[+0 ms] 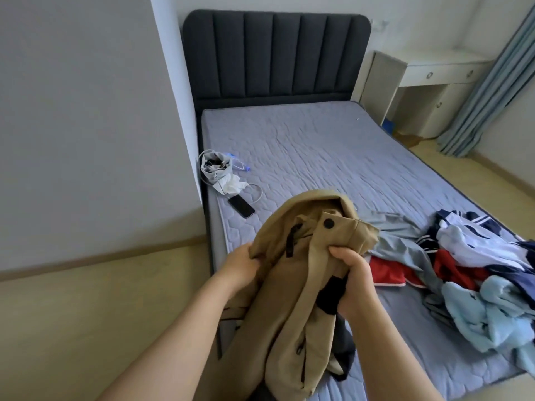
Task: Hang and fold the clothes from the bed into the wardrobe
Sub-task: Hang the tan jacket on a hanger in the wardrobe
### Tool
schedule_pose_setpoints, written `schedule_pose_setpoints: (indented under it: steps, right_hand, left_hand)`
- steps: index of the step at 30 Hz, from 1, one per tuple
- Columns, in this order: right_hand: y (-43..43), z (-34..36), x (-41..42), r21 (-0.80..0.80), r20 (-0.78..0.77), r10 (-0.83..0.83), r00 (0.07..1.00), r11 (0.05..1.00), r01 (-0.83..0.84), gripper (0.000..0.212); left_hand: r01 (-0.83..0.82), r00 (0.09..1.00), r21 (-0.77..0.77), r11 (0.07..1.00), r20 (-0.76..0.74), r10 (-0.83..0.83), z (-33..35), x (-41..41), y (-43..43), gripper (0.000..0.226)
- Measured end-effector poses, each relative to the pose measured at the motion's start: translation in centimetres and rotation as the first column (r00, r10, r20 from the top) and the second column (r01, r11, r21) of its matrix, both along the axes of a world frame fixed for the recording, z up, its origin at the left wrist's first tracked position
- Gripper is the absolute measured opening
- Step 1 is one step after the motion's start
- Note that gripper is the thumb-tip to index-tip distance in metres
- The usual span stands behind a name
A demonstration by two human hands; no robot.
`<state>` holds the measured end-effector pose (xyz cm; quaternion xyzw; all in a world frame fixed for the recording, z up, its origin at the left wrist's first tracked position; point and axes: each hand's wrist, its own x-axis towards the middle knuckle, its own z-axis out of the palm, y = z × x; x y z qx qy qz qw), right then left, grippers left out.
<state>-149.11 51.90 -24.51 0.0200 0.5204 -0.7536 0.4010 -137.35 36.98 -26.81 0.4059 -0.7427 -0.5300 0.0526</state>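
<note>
Khaki trousers (292,299) with a black button hang in front of me over the bed's near corner. My left hand (240,266) grips the left side of their waistband. My right hand (351,280) grips the right side, together with a bit of dark cloth. A heap of clothes (477,273) lies on the bed's right side: grey, red, navy-and-white and light blue pieces. The mattress (318,157) is grey-blue and quilted.
A phone (241,206) on a cable and a small grey bag (215,167) lie on the bed's left edge. A dark padded headboard (275,56) stands behind. A white desk (434,82) and blue curtain (486,82) are at the far right. A grey wall panel (86,125) stands left.
</note>
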Motion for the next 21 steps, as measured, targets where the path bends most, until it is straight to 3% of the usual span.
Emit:
schedule_pose_setpoints:
  steps: [2,6,12,18,21]
  right_hand:
    - [0.1,-0.4,0.4,0.037,0.031,0.016,0.999,0.999,-0.017,0.044]
    - [-0.7,-1.3,1.1,0.054,0.012,0.026,1.000,0.998,-0.027,0.042]
    - [-3.6,-1.6,2.3,0.085,-0.167,0.113,0.980,0.991,-0.099,0.032]
    - [-8.1,0.3,5.7,0.056,-0.368,0.210,0.906,0.977,-0.204,0.023]
    - [-9.9,0.6,9.6,0.040,-0.393,0.337,0.856,0.936,-0.350,0.027]
  left_hand:
    - [-0.102,0.994,0.045,0.994,-0.023,0.103,-0.8,0.1,-0.3,0.025]
    - [-0.361,0.924,0.138,0.922,-0.084,0.374,-0.8,0.4,-1.1,0.024]
    - [-0.612,0.635,0.468,0.638,-0.191,0.748,2.8,2.8,-2.6,0.023]
    - [-0.811,0.382,0.351,0.468,-0.287,0.878,7.1,10.7,-3.4,0.018]
    - [-0.892,0.216,0.325,0.314,-0.304,0.928,7.7,16.1,-2.2,0.018]
